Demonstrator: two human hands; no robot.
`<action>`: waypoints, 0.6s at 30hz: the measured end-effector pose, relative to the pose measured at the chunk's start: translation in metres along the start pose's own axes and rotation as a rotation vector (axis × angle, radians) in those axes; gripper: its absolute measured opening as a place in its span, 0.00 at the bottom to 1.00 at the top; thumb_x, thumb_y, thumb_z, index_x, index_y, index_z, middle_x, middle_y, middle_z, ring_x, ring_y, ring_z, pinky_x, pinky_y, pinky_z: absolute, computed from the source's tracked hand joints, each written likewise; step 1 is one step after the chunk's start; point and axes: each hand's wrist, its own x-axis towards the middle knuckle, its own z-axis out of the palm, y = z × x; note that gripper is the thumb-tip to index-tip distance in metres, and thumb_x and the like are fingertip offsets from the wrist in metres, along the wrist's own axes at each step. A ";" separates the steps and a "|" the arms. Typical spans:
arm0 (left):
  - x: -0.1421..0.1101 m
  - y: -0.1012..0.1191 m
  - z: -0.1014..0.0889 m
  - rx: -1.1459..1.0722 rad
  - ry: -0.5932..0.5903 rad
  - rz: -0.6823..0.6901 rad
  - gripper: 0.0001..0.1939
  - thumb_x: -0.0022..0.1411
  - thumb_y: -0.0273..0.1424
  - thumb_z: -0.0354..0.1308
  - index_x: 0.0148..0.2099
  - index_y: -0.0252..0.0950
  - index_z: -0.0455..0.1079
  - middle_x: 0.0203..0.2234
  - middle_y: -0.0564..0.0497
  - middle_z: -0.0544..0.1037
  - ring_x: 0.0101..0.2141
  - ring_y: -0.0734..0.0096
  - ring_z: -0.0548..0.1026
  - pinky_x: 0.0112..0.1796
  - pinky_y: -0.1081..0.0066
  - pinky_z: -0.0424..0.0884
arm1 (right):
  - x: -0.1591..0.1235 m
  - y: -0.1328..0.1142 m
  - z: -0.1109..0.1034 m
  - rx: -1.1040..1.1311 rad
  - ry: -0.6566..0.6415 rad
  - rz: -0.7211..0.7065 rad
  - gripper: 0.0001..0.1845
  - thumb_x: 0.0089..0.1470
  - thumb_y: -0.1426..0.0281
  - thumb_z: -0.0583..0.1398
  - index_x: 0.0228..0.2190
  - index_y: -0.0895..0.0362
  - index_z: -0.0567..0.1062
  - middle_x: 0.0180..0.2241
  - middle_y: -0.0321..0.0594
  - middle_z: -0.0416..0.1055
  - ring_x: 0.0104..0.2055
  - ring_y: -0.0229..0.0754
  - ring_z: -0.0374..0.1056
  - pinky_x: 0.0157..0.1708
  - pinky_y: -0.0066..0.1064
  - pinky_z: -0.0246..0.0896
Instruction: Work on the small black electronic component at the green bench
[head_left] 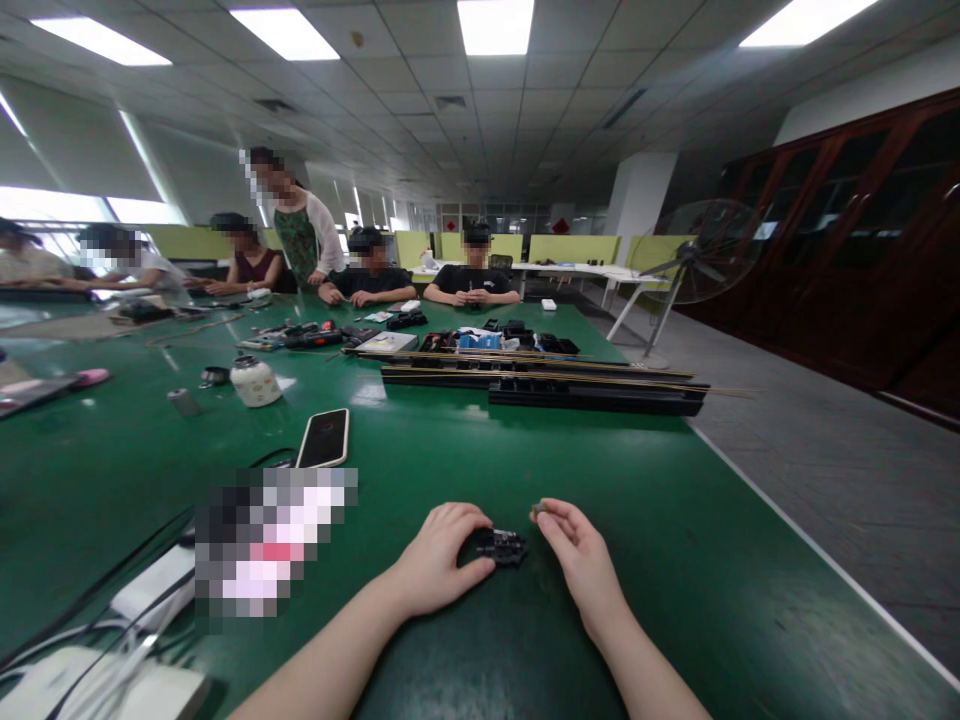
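Head view. Both hands of the person work low over a green tabletop [420,455], toward the near edge. The left hand [439,560] grasps a small black part [504,547] from its left side, the thumb on the near edge and the forefinger on the far edge; whether the part rests on the tabletop or is held just above it cannot be told. The right hand [583,560] pinches a small brownish piece [538,509] between thumb and forefinger, beyond the black part and slightly to its right; the two objects are near each other but apart. The step in hand is judged to be fine handling, with the left hand steadying and the right presenting the smaller piece. Any move from this posture would call for a steady left grasp and close fingertip control on the right, since so small a piece could slip or turn. The fine detail of both objects is too small to read. Farther away lie black rails [600,400] with thin rods [555,378] over them; to the left are a phone [325,438] and a pale jar [255,382].
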 end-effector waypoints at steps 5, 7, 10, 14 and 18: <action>0.000 0.000 -0.001 0.002 0.001 -0.002 0.16 0.56 0.32 0.59 0.47 0.41 0.65 0.44 0.49 0.70 0.47 0.61 0.65 0.50 0.62 0.59 | 0.000 0.000 -0.001 0.027 0.008 0.024 0.26 0.33 0.54 0.67 0.33 0.57 0.72 0.33 0.44 0.77 0.41 0.48 0.72 0.47 0.40 0.61; 0.000 0.001 -0.001 0.001 0.000 -0.004 0.16 0.56 0.32 0.59 0.47 0.41 0.65 0.44 0.49 0.70 0.47 0.61 0.65 0.49 0.62 0.59 | 0.000 0.000 -0.001 0.032 0.012 0.027 0.26 0.33 0.54 0.67 0.33 0.57 0.72 0.33 0.44 0.77 0.41 0.48 0.72 0.47 0.40 0.61; 0.000 0.001 -0.001 -0.003 0.000 -0.004 0.16 0.56 0.32 0.59 0.48 0.40 0.65 0.45 0.48 0.70 0.47 0.60 0.65 0.49 0.62 0.59 | -0.001 0.000 -0.002 0.036 0.020 0.030 0.26 0.33 0.54 0.67 0.33 0.57 0.72 0.33 0.43 0.77 0.41 0.48 0.72 0.47 0.40 0.61; -0.001 0.002 -0.001 -0.001 -0.003 -0.004 0.16 0.56 0.32 0.59 0.47 0.40 0.65 0.45 0.49 0.70 0.47 0.61 0.66 0.49 0.62 0.60 | -0.001 -0.001 -0.002 0.036 0.027 0.032 0.25 0.34 0.55 0.67 0.33 0.57 0.73 0.33 0.43 0.77 0.41 0.48 0.72 0.47 0.40 0.61; 0.000 0.001 -0.001 0.005 0.001 -0.007 0.16 0.55 0.32 0.59 0.47 0.40 0.65 0.45 0.49 0.70 0.47 0.61 0.66 0.49 0.63 0.60 | -0.001 -0.002 -0.002 0.037 0.031 0.038 0.25 0.33 0.55 0.67 0.33 0.57 0.73 0.33 0.43 0.77 0.41 0.48 0.72 0.47 0.39 0.61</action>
